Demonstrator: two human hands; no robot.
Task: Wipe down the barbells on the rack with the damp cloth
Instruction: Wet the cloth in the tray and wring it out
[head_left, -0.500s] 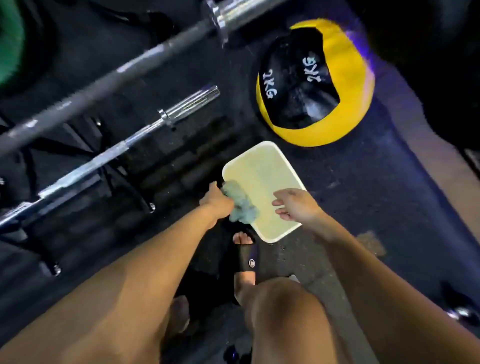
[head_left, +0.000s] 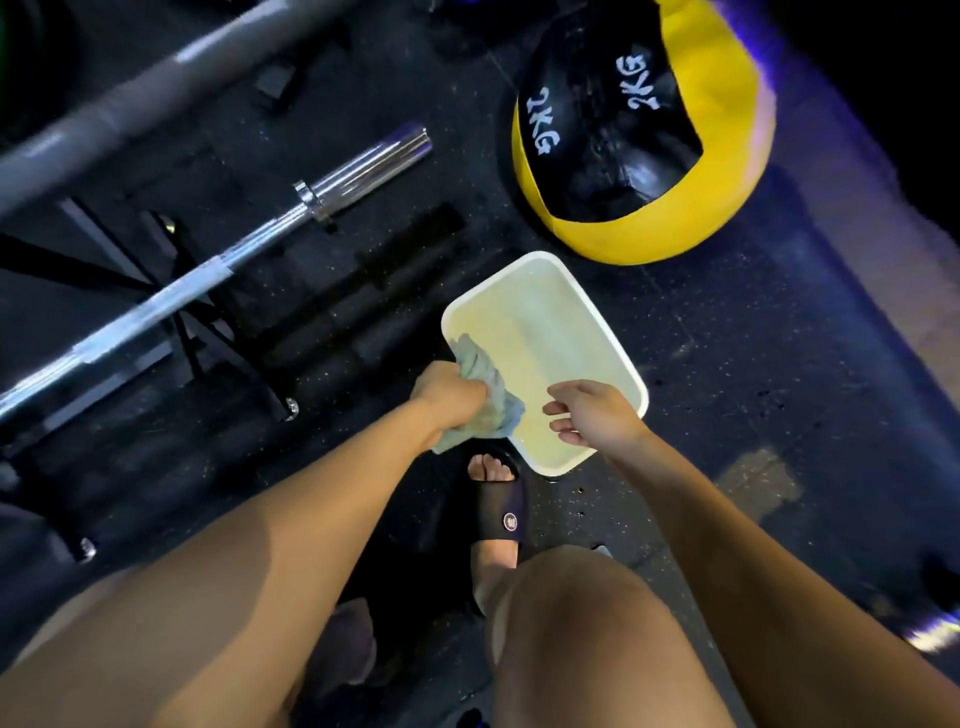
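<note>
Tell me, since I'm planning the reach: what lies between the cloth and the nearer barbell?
In the head view, only dark rubber floor and a black rack foot lie between the cloth, gripped by the left hand, and the barbell.

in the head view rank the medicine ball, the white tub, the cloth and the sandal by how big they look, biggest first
1. medicine ball
2. white tub, close behind the ball
3. sandal
4. cloth, though the left hand gripping it hides part, so its rank against the sandal is unsure.

The black-and-yellow medicine ball carries "2KG" twice in white on its black panel. The round logo on the black slide sandal, below the ball, is too small to read.
</note>
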